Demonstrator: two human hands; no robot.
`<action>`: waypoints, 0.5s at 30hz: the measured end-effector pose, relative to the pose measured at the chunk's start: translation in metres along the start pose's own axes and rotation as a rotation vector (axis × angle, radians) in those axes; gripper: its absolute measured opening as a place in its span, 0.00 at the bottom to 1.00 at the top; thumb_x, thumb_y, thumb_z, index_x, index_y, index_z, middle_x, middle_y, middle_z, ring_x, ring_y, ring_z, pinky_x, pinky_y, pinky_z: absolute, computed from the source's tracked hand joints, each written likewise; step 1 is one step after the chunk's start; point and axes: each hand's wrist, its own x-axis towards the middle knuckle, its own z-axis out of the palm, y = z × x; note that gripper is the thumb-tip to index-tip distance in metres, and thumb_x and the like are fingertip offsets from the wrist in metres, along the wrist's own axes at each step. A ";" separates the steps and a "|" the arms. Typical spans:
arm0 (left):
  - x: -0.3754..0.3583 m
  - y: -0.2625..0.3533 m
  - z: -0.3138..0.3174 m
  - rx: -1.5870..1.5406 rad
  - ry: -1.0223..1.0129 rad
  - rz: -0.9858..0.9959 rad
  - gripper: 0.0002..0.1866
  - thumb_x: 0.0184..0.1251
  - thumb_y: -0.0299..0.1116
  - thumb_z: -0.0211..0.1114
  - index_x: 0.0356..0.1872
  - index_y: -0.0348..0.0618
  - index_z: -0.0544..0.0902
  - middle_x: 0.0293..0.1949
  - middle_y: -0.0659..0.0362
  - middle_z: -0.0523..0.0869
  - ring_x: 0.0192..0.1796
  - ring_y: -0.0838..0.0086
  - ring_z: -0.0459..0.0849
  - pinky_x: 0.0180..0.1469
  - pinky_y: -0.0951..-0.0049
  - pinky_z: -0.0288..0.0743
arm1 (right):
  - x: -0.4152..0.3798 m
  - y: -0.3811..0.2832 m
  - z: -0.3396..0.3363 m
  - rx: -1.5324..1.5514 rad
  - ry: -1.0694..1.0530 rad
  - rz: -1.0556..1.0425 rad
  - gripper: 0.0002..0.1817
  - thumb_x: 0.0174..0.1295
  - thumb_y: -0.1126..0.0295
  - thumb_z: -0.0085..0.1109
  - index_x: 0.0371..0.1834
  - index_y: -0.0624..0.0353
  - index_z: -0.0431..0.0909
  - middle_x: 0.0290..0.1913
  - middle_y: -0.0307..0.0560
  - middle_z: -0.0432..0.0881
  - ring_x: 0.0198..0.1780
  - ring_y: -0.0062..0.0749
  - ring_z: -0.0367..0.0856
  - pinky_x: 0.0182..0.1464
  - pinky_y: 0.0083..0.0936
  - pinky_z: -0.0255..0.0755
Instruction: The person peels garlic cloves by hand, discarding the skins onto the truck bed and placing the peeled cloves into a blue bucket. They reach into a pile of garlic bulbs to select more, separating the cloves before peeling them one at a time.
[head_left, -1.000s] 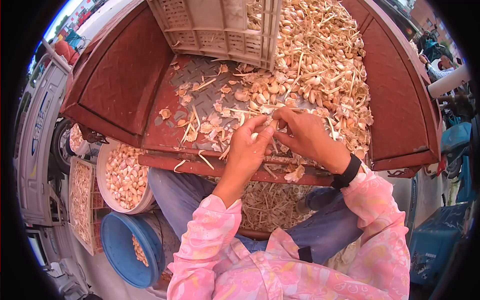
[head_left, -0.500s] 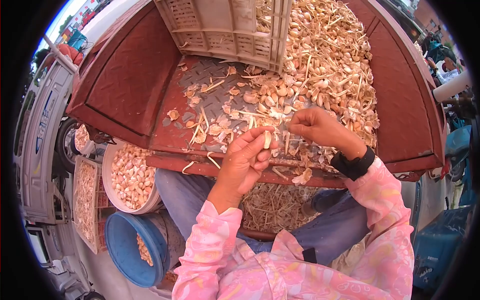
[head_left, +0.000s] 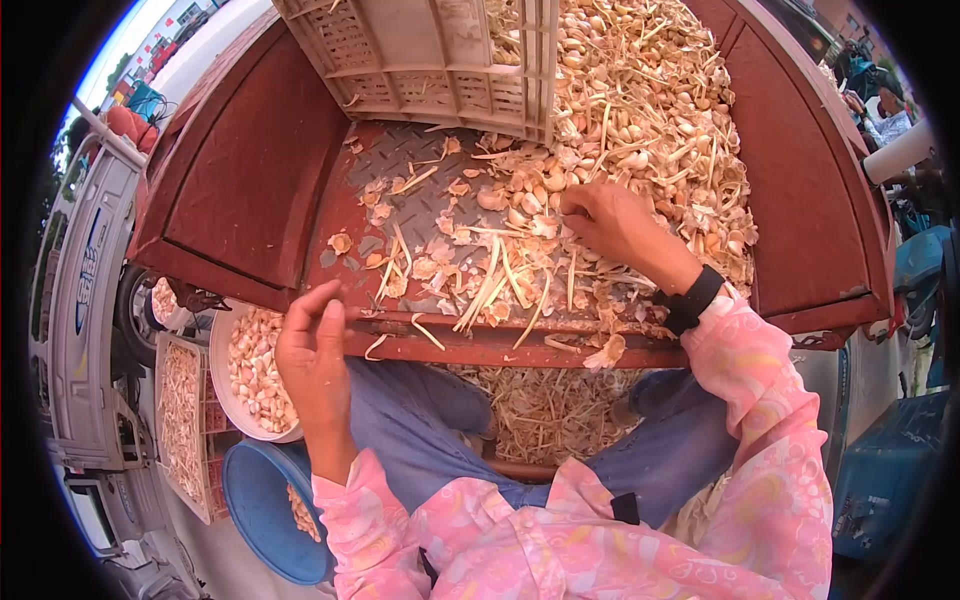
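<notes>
My left hand (head_left: 316, 368) hangs beside the white bucket (head_left: 222, 385) of garlic cloves (head_left: 262, 372), covering part of its rim. Its fingers and thumb are stretched out, and no clove shows in them. My right hand (head_left: 625, 232) is at the near edge of the heap of garlic cloves and husks (head_left: 655, 110) on the red cart bed. The fingers there are curled together and point down into the cloves. What they hold, if anything, is hidden. Loose stalks (head_left: 490, 290) and papery skins lie between the two hands.
A pale slatted crate (head_left: 430, 75) stands tilted on the metal bed. Below the left side are a blue bucket (head_left: 265, 525) with some cloves and a crate of garlic (head_left: 180, 430). Red side walls (head_left: 250, 160) flank the bed. Husks and stalks (head_left: 550, 410) lie between my legs.
My left hand has moved left and down to the white bucket, and the clove it held is out of its fingers. My right hand has shifted slightly up and left. More stalks lie near the edge.
</notes>
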 end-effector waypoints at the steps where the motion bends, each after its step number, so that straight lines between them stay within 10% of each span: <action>1: -0.005 0.004 0.030 -0.067 -0.121 -0.010 0.14 0.68 0.32 0.56 0.51 0.37 0.77 0.44 0.57 0.82 0.38 0.80 0.81 0.35 0.85 0.71 | -0.003 0.001 -0.001 0.100 -0.001 0.010 0.05 0.52 0.70 0.57 0.30 0.59 0.77 0.25 0.49 0.80 0.30 0.43 0.80 0.32 0.36 0.71; 6: -0.017 -0.007 0.144 -0.445 -0.419 -0.237 0.19 0.67 0.36 0.59 0.52 0.31 0.74 0.38 0.55 0.83 0.35 0.77 0.83 0.35 0.83 0.76 | -0.026 -0.030 0.001 0.583 0.058 0.037 0.05 0.56 0.72 0.57 0.33 0.61 0.77 0.23 0.43 0.77 0.25 0.24 0.74 0.28 0.24 0.68; 15: -0.043 -0.017 0.156 -0.400 -0.376 -0.137 0.09 0.67 0.30 0.58 0.40 0.34 0.79 0.29 0.58 0.83 0.28 0.80 0.81 0.29 0.86 0.74 | -0.045 -0.024 0.004 0.687 -0.111 0.305 0.08 0.62 0.67 0.55 0.37 0.61 0.76 0.28 0.43 0.77 0.27 0.23 0.73 0.28 0.23 0.65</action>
